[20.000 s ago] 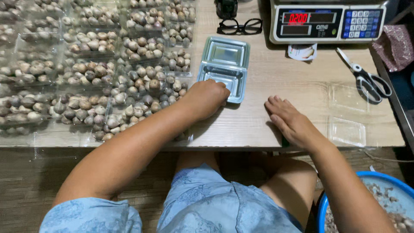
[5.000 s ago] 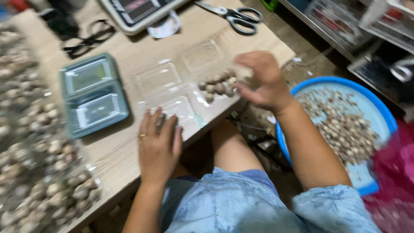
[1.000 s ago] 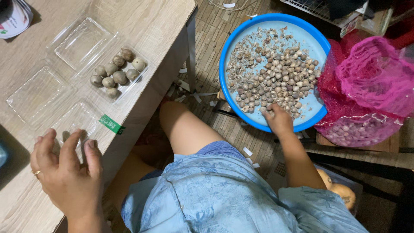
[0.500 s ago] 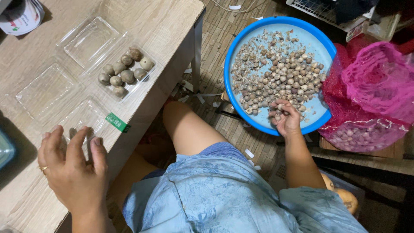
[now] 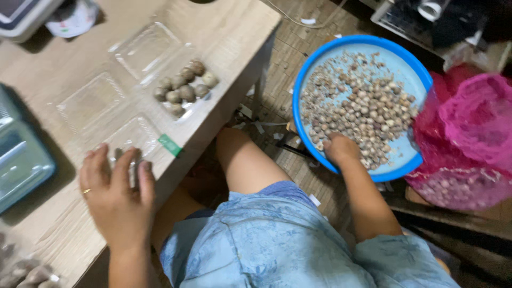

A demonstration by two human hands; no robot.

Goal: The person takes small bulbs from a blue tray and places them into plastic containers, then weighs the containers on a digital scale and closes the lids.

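My right hand (image 5: 340, 149) reaches down into a round blue basin (image 5: 298, 90) on the floor, fingers curled among many small speckled shells (image 5: 362, 101). Whether it holds any, I cannot see. My left hand (image 5: 114, 194) lies flat, fingers spread, on the wooden table (image 5: 229, 32), its fingertips on an empty clear plastic tray (image 5: 130, 141). A ring sits on one finger. Another clear tray (image 5: 184, 88) further along the table holds several of the shells.
Two more empty clear trays (image 5: 144, 48) (image 5: 88, 104) lie on the table. A teal stack of trays (image 5: 21, 160) is at the left edge, a weighing scale (image 5: 21, 13) at top left. A pink mesh bag (image 5: 469, 133) of shells sits right of the basin.
My right hand has dug deeper into the shells at the basin's near edge. The left hand has stayed on the table by the empty tray. The view has shifted slightly.
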